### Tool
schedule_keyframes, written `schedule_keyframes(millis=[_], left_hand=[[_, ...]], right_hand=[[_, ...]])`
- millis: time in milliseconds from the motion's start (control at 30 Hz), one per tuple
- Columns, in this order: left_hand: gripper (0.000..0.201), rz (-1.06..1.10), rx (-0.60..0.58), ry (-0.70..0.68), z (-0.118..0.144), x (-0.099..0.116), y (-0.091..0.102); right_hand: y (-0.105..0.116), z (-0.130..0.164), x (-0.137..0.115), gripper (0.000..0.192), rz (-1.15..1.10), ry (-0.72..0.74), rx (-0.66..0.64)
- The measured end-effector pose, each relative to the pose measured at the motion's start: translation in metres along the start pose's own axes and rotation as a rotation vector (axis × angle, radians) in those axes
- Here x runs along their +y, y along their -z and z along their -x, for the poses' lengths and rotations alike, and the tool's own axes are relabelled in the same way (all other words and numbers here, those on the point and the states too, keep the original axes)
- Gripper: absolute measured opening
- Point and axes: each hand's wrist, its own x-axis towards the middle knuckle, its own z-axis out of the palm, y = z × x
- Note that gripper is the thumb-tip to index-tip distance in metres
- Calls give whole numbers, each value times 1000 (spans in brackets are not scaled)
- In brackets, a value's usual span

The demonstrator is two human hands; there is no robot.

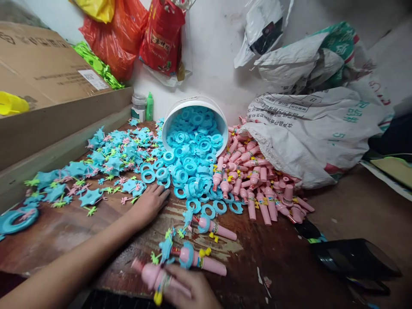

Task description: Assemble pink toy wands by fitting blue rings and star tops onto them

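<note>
In the lower middle, my right hand (195, 286) is closed around a pink bottle-shaped plastic toy (153, 277) with a yellow piece hanging from it. My left hand (153, 201) reaches palm down to the near edge of the blue ring pile (189, 165), its fingers stretched out beside a ring; its fingertips are partly hidden. Two assembled pink toys, an upper one (219, 228) and a lower one (209, 262), lie on the table between my hands, each with a blue ring around it and a blue star-shaped piece at its tip.
A white bucket (223, 116) lies on its side, spilling rings. Pink toys (257, 171) spill from a white woven sack (309, 133). Blue star pieces (92, 196) spread across the left. A cardboard box (41, 64), a green bottle (149, 107) and a black object (357, 257) surround the brown table (257, 253).
</note>
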Motion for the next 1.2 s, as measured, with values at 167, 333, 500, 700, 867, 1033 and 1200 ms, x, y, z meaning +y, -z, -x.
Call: schedule_keyframes(millis=[167, 333, 500, 700, 867, 1033, 1200], left_hand=[[33, 563, 225, 351, 20, 12, 32], [48, 1630, 341, 920, 41, 75, 38], [66, 1888, 513, 1006, 44, 105, 32], [73, 1790, 279, 740, 59, 103, 41], [53, 880, 300, 648, 44, 21, 45], [60, 106, 18, 530, 26, -84, 53], [32, -49, 160, 464, 47, -72, 69]], right_hand=[[16, -23, -29, 62, -17, 68, 215], [-4, -27, -24, 48, 276, 220, 227], [-27, -25, -19, 39, 468, 413, 315], [-29, -24, -38, 55, -488, -143, -111], [-22, -29, -42, 61, -726, -305, -200], [-4, -34, -40, 61, -514, -293, -93], [5, -38, -41, 58, -510, -259, -95]])
